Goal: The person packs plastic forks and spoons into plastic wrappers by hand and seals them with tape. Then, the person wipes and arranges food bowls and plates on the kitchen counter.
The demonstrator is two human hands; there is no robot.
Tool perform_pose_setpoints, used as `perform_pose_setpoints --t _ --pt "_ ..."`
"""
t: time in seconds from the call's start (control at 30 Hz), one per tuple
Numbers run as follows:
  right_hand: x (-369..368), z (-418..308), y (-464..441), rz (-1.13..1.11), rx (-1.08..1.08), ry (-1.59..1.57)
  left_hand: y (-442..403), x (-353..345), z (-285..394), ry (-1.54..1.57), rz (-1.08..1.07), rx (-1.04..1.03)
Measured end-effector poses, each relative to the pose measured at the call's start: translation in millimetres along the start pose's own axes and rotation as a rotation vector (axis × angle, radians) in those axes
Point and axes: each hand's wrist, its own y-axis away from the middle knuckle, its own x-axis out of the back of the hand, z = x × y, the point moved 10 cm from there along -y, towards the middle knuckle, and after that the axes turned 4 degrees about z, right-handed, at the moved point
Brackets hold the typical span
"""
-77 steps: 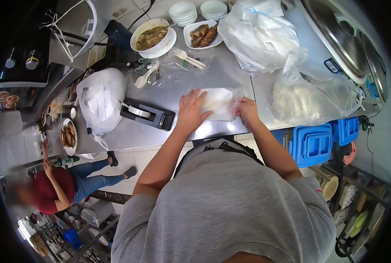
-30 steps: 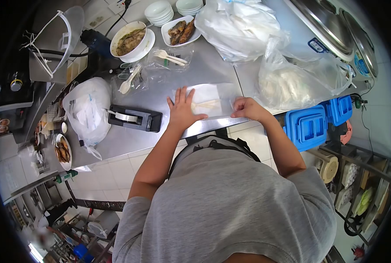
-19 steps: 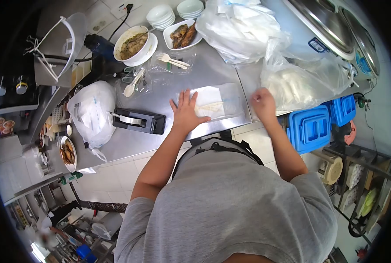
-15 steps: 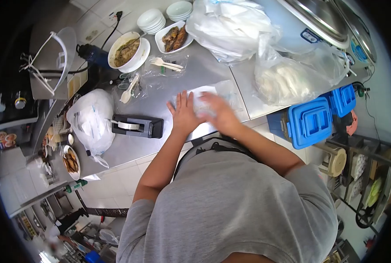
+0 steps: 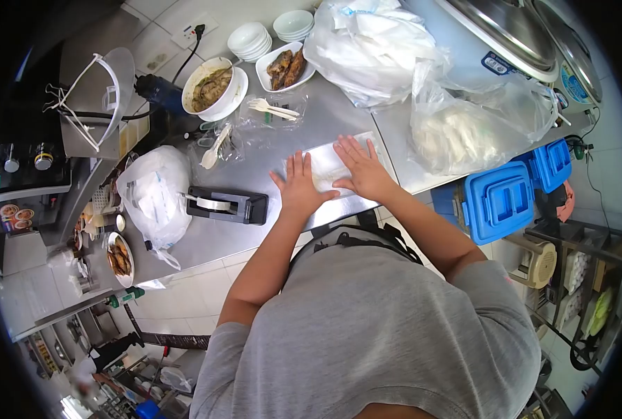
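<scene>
grey cloth of the person's shirt (image 5: 367,321) fills the nearest part of the view. beyond it, at the front of the steel counter (image 5: 349,115), the left hand (image 5: 299,187) and the right hand (image 5: 367,174) lie palm down, fingers apart and thumbs out, the thumb tips close together; neither is clamped on anything. between and beneath them is a clear plastic packet (image 5: 328,164) with something white inside, flat on the counter. as far as can be judged, the packet is already filled and laid flat, with pressing or smoothing under way; whether its ends are closed, and so what is left, cannot be told. just beside the left hand sits a black tape dispenser (image 5: 245,208), neither hand on it. farther back, a spoon pack (image 5: 215,148) and a fork pack (image 5: 275,110) lie in clear film, their pale cutlery already inside. farther still stand a white bowl (image 5: 220,108) of food and a white dish (image 5: 309,70) of browned pieces.
</scene>
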Motion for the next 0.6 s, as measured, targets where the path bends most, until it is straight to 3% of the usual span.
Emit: perform_pose_setpoints --t 0.1,0.13,0.23,0.47,0.6 --pt "-5 20 2 -0.087 -0.051 -0.030 2 3 1 -0.007 -0.032 -0.012" --pt "7 17 1 0.007 -0.059 -0.020 1 4 1 -0.008 -0.047 -0.009" --pt "26 -21 -2 -0.017 0.178 -0.186 2 4 -1 0.038 0.022 -0.040" --pt "-2 13 -4 -0.028 0.077 -0.050 3 5 -2 0.035 0.015 -0.044" --pt "19 -17 -7 0.141 0.123 -0.051 2 1 -4 0.041 0.014 -0.036"
